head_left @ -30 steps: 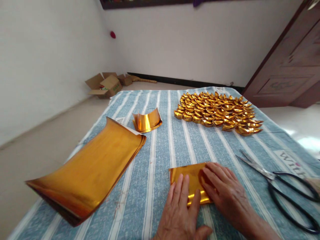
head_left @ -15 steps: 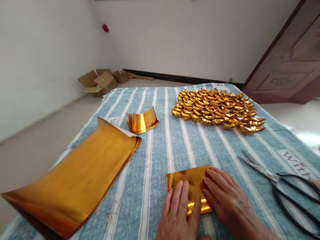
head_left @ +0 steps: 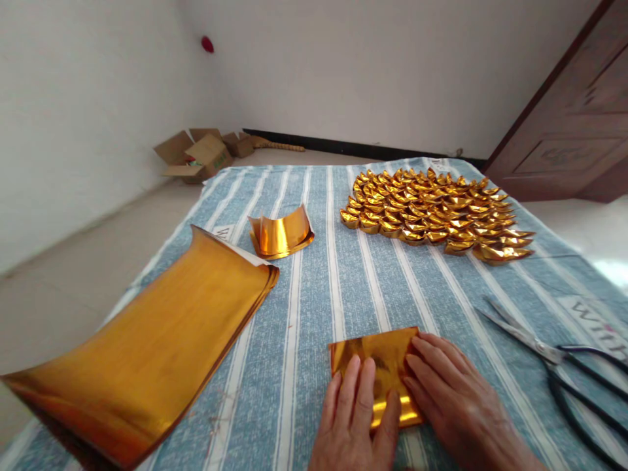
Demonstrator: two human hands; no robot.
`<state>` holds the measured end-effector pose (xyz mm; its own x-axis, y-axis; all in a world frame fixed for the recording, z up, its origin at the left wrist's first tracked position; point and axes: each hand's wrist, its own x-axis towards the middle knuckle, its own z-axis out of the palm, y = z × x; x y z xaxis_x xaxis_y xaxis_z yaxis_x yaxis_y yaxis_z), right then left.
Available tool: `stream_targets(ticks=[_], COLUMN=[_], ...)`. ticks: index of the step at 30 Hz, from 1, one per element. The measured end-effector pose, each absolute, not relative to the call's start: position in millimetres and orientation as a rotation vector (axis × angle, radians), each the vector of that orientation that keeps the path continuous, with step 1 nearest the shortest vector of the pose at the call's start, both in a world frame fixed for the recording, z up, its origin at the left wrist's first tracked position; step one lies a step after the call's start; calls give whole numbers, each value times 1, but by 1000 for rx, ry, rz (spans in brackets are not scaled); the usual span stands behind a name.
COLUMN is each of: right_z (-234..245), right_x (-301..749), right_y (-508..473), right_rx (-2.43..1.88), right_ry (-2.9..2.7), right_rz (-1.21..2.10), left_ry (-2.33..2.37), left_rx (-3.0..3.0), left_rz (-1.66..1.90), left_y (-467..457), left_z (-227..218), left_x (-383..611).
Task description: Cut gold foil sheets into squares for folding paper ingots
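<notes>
A folded piece of gold foil paper [head_left: 383, 350] lies flat near the front of the cloth. My left hand [head_left: 350, 415] rests on its lower left part, fingers stretched out over the shiny surface. Against its right edge presses my right hand [head_left: 456, 396], its fingers extended and lying over the side of the foil; the thumb is hidden. To the left is a stack of large gold foil sheets [head_left: 186, 327], curling at its ends. Behind it stands a smaller curved stack of gold foil pieces [head_left: 282, 234].
Several rows of folded gold paper ingots [head_left: 426, 206] cover the back right of the striped tablecloth [head_left: 314, 314]. Open scissors [head_left: 544, 350] with black handles lie to the right. Cardboard boxes [head_left: 201, 154] stand on the floor beyond, and a brown door [head_left: 564, 131] is at right.
The view has shifted slightly, so things at the right appear a little farther right. Both hands keep nearly the same place on the folded foil.
</notes>
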<state>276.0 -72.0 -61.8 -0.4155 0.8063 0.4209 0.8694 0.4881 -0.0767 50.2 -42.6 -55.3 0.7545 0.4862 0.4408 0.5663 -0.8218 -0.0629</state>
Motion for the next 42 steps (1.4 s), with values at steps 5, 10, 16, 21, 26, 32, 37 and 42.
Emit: stream_targets(ticks=[5,10,16,21,26,32,37,42], right_z=[-61,-59,-51,-48,-48,-49,-44,-38], right_x=[280,279,276,275,275,273,267,265], right_y=[-73,-73,-71,-72,-72,-70,-67,-66], right_rx=[-1387,-1398,-1400,-1409,-1406,-1486,-1494,-1515], right_ry=[-2374,-2365,-2337,-2347,-2374,-2338,-2280,-2251], right_rz=[-196,-194,-179,-187,-166,-128,-120,-91], left_ry=[-910,-994,-1004,-988,-1051,-1045,-1194,-1166], left_rx=[-2769,-2818,-2934,-2946,-2958,-2947,-2956,-3004], left_rz=[-684,-799,-604,-556,-532,-469,-394,-306], left_y=[-47,-50,-46,-45,-48,-46,-32,-20], left_z=[-58,-61,-44,-36,-39,-28,-9,0], left_x=[54,58,51,51,55,56,62,75])
